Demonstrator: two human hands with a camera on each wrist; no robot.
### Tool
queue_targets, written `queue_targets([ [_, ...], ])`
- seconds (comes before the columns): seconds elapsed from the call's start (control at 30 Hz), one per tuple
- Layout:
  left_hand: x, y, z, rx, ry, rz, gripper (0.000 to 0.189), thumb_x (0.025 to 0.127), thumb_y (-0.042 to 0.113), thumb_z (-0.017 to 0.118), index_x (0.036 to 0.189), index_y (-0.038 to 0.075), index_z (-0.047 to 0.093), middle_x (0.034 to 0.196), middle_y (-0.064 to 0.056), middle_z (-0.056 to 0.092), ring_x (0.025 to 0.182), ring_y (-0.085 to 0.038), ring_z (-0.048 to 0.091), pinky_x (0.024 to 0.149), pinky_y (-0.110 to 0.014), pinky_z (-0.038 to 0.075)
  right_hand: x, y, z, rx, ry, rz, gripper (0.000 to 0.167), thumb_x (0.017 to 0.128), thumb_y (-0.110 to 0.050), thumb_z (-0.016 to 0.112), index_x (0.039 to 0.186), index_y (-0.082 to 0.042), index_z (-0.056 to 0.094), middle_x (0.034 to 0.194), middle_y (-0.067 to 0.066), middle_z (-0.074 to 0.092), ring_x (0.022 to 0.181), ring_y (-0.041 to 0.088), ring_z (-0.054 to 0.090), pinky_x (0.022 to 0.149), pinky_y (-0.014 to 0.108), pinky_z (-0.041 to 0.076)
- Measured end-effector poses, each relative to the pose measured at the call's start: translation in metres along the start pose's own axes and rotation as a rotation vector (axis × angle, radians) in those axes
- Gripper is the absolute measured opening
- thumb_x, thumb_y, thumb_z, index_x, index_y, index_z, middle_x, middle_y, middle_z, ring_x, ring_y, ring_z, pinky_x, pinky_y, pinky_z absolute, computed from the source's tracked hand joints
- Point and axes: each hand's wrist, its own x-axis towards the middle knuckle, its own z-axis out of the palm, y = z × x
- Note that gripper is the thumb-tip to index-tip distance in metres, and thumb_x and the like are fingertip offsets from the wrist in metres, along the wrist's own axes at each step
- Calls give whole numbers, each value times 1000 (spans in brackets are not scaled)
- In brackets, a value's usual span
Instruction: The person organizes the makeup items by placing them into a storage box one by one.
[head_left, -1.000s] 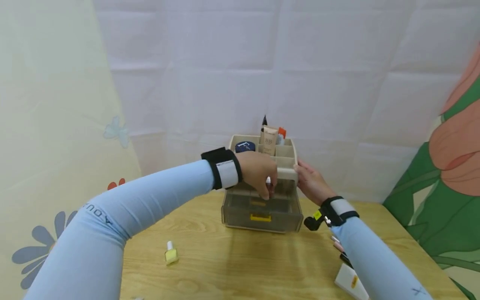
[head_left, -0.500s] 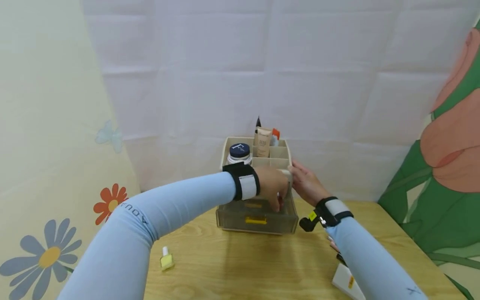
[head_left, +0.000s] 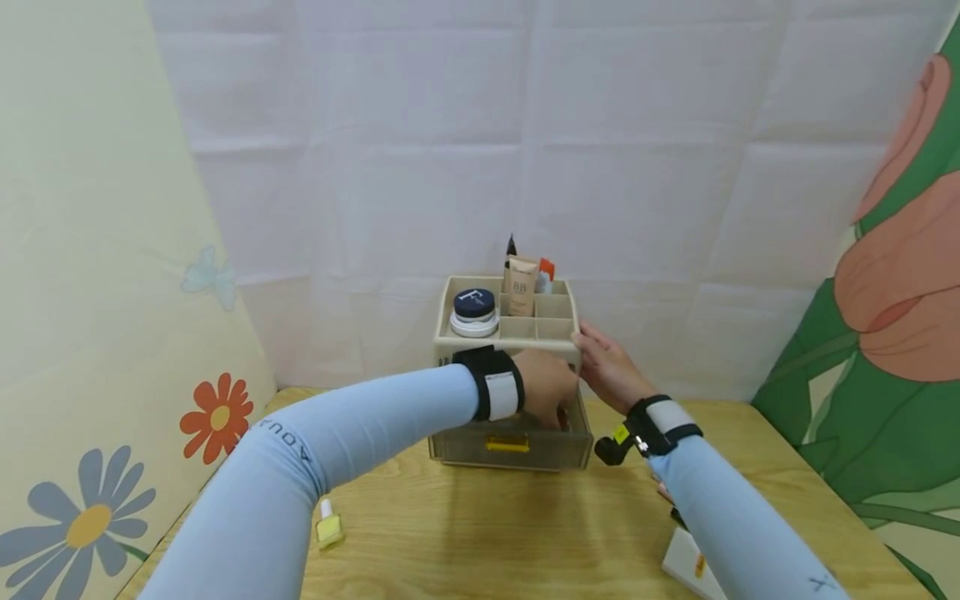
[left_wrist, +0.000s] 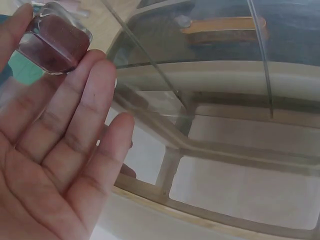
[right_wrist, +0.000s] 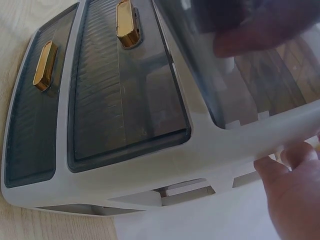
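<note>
A beige makeup organizer (head_left: 442, 342) with smoky see-through drawers stands on the table, one drawer (head_left: 551, 450) pulled out. My left hand (head_left: 547, 383) is over that drawer. In the left wrist view, the thumb and index finger pinch a small glass bottle of dark red nail polish (left_wrist: 62, 40); the other fingers extend. Its cap is hidden there. My right hand (head_left: 611, 367) grips the organizer's right side. In the right wrist view, its fingertips hook at the side openings, and two lower drawers (right_wrist: 125, 90) with gold handles are closed.
A jar with a dark blue lid (head_left: 474, 304), a BB cream tube (head_left: 522, 287) and a black-tipped pen sit in the organizer's top. A yellow nail polish bottle (head_left: 328, 525) stands at the left; a white box (head_left: 690, 567) lies by the right forearm. A white cloth hangs behind.
My left hand has moved right and down over the drawer, uncovering the blue-lidded jar. The right hand stays on the organizer's side. The head view has shifted slightly.
</note>
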Motion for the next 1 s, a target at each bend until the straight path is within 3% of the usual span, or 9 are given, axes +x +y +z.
queue_targets([
  [0.43,-7,4,3,55,74,-14,29,82,45,74,69,21,66,67,12,58,62,-7,50,53,-26,40,-2,-1,1,-14,5,-10,63,106,-28,38,156,-11,5,161,13,7,144,30,15,114,45,14],
  [0.67,-10,-1,5,0,85,44,21,84,43,73,82,22,74,73,13,64,65,-6,55,57,-23,44,-2,0,1,-8,5,-2,63,106,-29,39,156,-11,4,161,13,6,144,29,15,115,45,14],
  [0.8,-17,-7,-2,-49,82,50,27,80,45,76,95,22,76,85,12,69,74,-6,58,65,-24,47,-2,1,2,-6,-2,-14,61,107,-27,36,156,-11,5,161,15,7,144,31,15,114,46,13],
  [1.0,-36,-15,-24,-111,84,17,36,78,50,77,90,17,74,82,8,65,75,-10,57,64,-26,45,1,3,1,0,-20,-40,59,107,-25,33,156,-8,3,159,19,10,143,32,16,114,46,13],
])
